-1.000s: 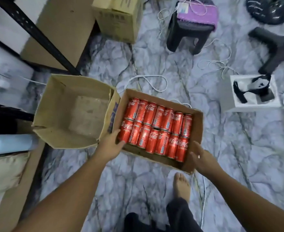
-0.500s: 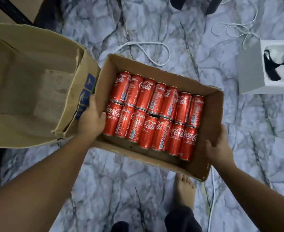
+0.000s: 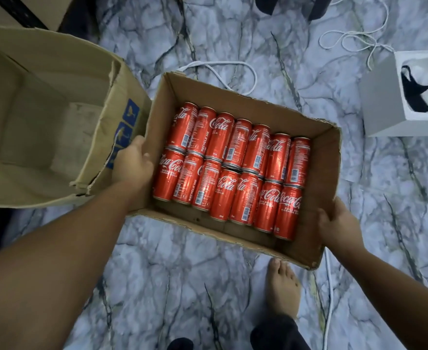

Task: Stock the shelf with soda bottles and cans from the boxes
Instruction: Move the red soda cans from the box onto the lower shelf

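An open cardboard box [image 3: 235,96] sits on the marble-patterned floor, packed with several red Coca-Cola cans [image 3: 233,170] lying on their sides in two rows. My left hand [image 3: 132,162] grips the box's left wall, thumb inside by the cans. At the opposite side, my right hand [image 3: 336,223] grips the right wall near its front corner, fingers curled over the rim. The shelf is out of view.
A bigger empty cardboard box [image 3: 46,72] touches the can box on the left. A white box [image 3: 384,107] stands at the right edge. White cords [image 3: 233,69] loop on the floor behind. My bare foot [image 3: 282,284] is just below the can box.
Both hands reached down and took hold of the can box's side walls. The camera has moved closer over the box.
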`<state>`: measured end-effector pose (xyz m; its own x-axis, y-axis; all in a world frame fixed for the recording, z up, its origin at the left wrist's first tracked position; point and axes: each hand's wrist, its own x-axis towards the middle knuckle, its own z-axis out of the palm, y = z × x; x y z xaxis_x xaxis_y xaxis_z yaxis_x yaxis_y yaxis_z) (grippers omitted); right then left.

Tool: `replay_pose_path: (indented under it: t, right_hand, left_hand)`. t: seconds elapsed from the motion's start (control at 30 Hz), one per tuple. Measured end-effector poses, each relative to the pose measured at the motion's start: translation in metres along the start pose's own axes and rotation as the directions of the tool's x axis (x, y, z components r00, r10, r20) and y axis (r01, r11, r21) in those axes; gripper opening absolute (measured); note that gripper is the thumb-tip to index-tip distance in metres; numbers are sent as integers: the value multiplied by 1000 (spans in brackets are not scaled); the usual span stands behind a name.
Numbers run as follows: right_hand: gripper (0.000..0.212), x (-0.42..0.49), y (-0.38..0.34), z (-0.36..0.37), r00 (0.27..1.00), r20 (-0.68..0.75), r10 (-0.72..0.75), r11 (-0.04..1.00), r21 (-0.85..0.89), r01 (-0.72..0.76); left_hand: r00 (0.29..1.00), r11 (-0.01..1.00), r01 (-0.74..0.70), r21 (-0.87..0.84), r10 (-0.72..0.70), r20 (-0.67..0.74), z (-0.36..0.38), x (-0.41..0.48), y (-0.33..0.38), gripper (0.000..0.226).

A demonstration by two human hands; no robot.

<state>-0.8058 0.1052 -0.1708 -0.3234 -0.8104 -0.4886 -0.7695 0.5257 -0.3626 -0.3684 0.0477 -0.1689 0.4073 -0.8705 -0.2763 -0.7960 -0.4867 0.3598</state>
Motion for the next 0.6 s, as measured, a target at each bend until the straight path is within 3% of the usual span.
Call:
replay_pose_path:
  t: [0.2,0.6]
  right_hand:
    - [31,-9,23,-6,1000,4,-17,997,-72,17]
    - [34,-12,21,-24,987,118,-105,917,-372,142]
  left_hand:
    - [1000,1000,-24,11,24,-11,10,-46,-7,27]
    - [992,988,106,-113,-98,75,30,-214,-65,19]
